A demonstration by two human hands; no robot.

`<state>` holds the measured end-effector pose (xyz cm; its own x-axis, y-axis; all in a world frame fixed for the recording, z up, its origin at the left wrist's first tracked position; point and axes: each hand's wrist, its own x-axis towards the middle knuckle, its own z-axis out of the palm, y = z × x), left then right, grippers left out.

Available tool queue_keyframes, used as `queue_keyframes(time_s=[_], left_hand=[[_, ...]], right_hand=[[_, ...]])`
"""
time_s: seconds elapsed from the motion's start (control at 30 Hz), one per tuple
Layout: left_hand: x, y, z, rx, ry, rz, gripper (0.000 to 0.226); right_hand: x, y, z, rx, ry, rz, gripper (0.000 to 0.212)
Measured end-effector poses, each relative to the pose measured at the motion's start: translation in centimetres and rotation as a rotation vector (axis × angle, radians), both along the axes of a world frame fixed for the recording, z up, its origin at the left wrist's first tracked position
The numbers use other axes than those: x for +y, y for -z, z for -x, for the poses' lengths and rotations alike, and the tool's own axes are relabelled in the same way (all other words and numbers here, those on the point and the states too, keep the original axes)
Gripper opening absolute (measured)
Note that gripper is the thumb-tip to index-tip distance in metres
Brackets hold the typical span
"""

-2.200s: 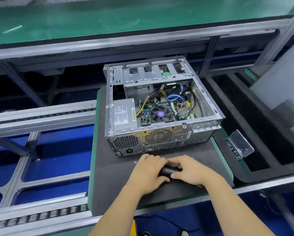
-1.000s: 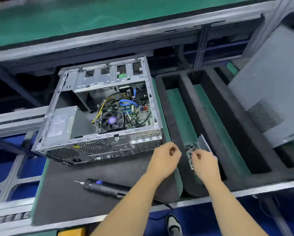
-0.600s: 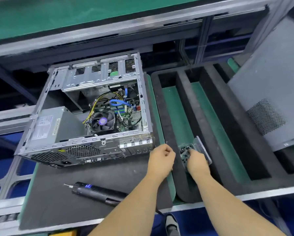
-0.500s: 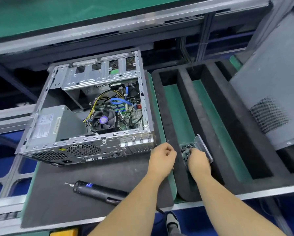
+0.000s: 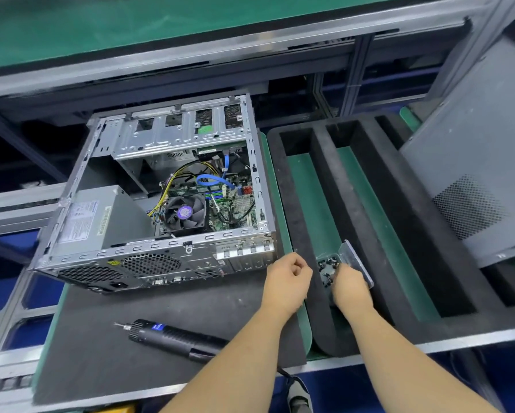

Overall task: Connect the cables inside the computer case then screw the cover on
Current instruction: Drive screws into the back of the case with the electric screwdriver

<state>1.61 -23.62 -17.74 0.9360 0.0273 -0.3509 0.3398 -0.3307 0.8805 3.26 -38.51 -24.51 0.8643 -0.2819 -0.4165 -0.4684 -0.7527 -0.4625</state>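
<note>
Right grip [image 5: 351,289] fingers in clear plastic screw box [image 5: 344,263], small dark screws [image 5: 327,265]

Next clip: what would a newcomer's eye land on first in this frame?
The open computer case on the dark mat, left of centre, its fan and yellow and blue cables exposed. In front of it an electric screwdriver lies untouched on the mat. To the right, the right hand reaches into a small clear box of dark screws in the black foam tray, the left hand curled beside it.
</note>
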Motion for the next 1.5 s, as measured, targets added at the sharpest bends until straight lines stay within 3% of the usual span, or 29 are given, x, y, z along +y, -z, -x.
queue_keyframes(time_s=[0.17,0.3,0.4,0.5,0.6,0.67,0.8,0.93,1.13,1.4,1.5], left_hand=[[-0.1,-0.3,-0.1,0.050,-0.039,0.044,0.014],[-0.7,-0.9,-0.6,0.107,-0.114,0.115,0.018],[-1.9,-1.7,-0.9,0.257,-0.320,0.360,0.024],[-2.2,-2.5,-1.3,0.423,-0.492,0.668,0.037],[-1.2,-2.9,-1.5,0.550,-0.526,0.829,0.044],[-0.6,-2.8,-1.4,0.585,-0.531,0.826,0.037],[-0.3,-2.2,-0.9,0.577,-0.494,0.863,0.032],[0.6,-1.0,0.3,0.467,-0.390,0.960,0.030],[1.4,-0.8,0.0,0.469,-0.338,0.980,0.038],[1.2,-0.9,-0.1,0.474,-0.322,0.933,0.032],[1.1,-0.8,-0.1,0.470,-0.333,0.940,0.032]], right_hand=[[0.2,-1.4,0.3,-0.096,0.143,-0.181,0.005],[0.8,-3.3,1.6,-0.242,0.282,-0.426,0.010],[1.3,-5.6,2.0,-0.333,0.334,-0.637,0.009],[1.5,-8.0,1.9,-0.407,0.156,-0.668,0.005],[1.0,-8.5,1.3,-0.463,0.181,-0.566,0.027],[0.6,-7.4,0.8,-0.440,0.233,-0.426,0.040],[1.7,-3.7,1.2,-0.246,0.136,-0.249,0.024],[1.7,-2.0,0.6,-0.151,0.109,-0.153,0.035],[0.5,-1.2,-1.0,-0.010,-0.137,0.086,0.029],[1.7,-0.8,-2.1,0.105,-0.125,0.188,0.017],[1.8,-0.9,-2.2,-0.003,-0.003,0.089,0.016]])
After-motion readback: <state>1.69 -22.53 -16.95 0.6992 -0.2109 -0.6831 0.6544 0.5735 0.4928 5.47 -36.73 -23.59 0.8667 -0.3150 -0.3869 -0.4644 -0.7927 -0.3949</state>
